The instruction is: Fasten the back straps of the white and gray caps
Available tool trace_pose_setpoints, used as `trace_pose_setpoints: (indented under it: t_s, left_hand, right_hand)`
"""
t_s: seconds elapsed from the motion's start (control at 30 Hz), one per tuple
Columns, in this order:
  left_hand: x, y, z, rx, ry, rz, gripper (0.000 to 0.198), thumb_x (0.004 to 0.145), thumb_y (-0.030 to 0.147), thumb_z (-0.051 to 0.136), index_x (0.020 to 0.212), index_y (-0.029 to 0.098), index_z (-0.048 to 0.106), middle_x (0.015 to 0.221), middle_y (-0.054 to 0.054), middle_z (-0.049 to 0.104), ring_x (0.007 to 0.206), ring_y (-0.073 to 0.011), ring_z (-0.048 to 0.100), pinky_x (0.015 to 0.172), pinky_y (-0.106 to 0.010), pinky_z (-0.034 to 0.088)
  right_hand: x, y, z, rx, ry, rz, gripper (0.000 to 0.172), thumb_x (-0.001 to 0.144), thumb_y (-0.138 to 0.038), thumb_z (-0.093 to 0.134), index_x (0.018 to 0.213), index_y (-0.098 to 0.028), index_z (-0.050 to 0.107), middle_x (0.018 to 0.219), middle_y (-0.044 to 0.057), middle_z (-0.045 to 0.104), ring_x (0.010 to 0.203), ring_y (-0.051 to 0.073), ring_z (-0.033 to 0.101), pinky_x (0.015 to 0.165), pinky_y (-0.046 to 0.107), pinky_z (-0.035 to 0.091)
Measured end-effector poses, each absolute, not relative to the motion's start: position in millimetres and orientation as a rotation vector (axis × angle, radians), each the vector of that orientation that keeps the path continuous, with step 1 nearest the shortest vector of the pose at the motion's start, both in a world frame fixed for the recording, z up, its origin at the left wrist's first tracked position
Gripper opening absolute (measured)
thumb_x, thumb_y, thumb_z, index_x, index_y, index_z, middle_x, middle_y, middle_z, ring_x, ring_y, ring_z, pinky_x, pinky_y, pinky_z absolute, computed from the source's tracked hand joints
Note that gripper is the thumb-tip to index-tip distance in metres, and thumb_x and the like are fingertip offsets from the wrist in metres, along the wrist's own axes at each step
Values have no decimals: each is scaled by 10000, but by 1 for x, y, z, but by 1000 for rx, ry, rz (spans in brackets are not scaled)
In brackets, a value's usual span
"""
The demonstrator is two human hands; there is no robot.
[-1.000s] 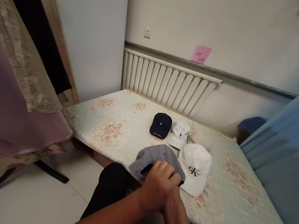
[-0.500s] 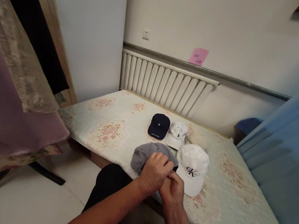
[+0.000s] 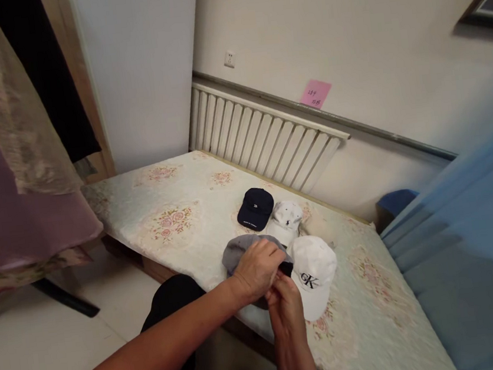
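Note:
A grey cap (image 3: 240, 249) lies near the front edge of a floral mattress (image 3: 177, 205). My left hand (image 3: 256, 270) is closed over its near side, gripping it. My right hand (image 3: 287, 308) sits just below and right of the left, fingers curled at the cap's back edge; what they pinch is hidden. Right beside the grey cap is a white cap with black letters (image 3: 313, 272). Behind them lie a navy cap (image 3: 255, 208) and a smaller white cap (image 3: 286, 217).
A white radiator (image 3: 263, 141) runs along the wall behind the mattress, with a pink note (image 3: 315, 93) above it. Hanging clothes (image 3: 10, 146) fill the left. Blue fabric (image 3: 471, 242) covers the right. My dark-clad knee (image 3: 174, 294) is by the mattress edge.
The view has shifted left. My hands have moved up and closer together on the grey cap, which now looks bunched and smaller beside the lettered white cap.

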State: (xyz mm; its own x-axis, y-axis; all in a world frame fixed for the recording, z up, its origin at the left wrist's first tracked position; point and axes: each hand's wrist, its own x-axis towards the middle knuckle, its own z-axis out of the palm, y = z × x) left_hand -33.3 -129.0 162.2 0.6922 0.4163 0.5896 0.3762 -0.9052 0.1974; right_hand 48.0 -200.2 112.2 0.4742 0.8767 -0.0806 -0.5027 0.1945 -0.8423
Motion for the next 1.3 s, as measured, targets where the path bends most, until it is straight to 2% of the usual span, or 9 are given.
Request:
trace_pose_setpoints:
  t_s: [0.1,0.2,0.37,0.47,0.57,0.73,0.9,1.03,1.3]
  left_hand:
    - [-29,-121,165,2863,625,973,157,870,287,483,832,165,575,836,-43,555,811,-189,451,713,-324,349]
    - [-25,-113,163,2861,611,986,163,891,216,428,872,172,583,840,-40,560,824,-184,460,741,-318,351]
    - [-20,-105,161,2858,631,992,180,890,161,402,867,177,580,843,-36,568,838,-183,463,749,-313,353]
    - [-18,-105,162,2855,615,1004,166,896,191,414,850,177,573,841,-34,565,844,-184,464,754,-312,358]
    - [-18,-105,164,2859,562,1017,170,905,224,413,856,178,569,839,-31,559,837,-180,461,760,-315,365]
    - [-26,-103,166,2843,537,1048,153,892,198,412,852,167,556,836,-40,553,820,-179,458,764,-325,387]
    - [-59,-93,153,2619,742,1218,147,897,209,410,878,161,547,861,-54,562,854,-179,481,772,-319,416]
    - [-80,-87,121,2612,903,1033,175,905,202,381,893,167,552,846,-39,573,820,-164,517,741,-290,432]
    - [-64,-104,64,2993,292,717,159,883,166,442,985,179,564,945,-45,590,784,-155,545,685,-271,421]
  right_hand:
    - [59,-207,111,-1193,-542,872,217,646,-272,685,814,-145,632,675,21,674,549,132,604,487,233,468]
    - [76,-215,108,-1388,-647,674,212,691,-324,640,811,-151,618,645,19,663,504,133,585,474,244,460]
    - [97,-216,115,-1658,-762,124,233,751,-368,604,886,-178,613,714,16,635,631,167,604,637,306,492]
    - [100,-209,127,-1630,-1026,-201,254,777,-338,599,968,-171,608,846,63,625,766,195,587,742,351,473]
    - [98,-198,138,-1531,-1314,-374,201,817,-288,560,980,-179,604,925,85,609,885,216,551,818,389,439]
    - [98,-184,139,-1512,-1471,-385,146,873,-222,450,903,-189,590,839,55,593,814,189,537,754,346,437]
    - [100,-179,136,-1506,-1451,-414,106,866,-202,468,839,-188,569,791,35,573,776,170,540,726,307,432]
    - [98,-178,138,-1515,-1429,-418,82,857,-206,497,808,-188,560,760,22,562,742,161,537,706,292,427]
    - [94,-178,134,-1523,-1431,-386,70,851,-208,508,800,-187,552,761,19,565,745,159,541,710,287,425]
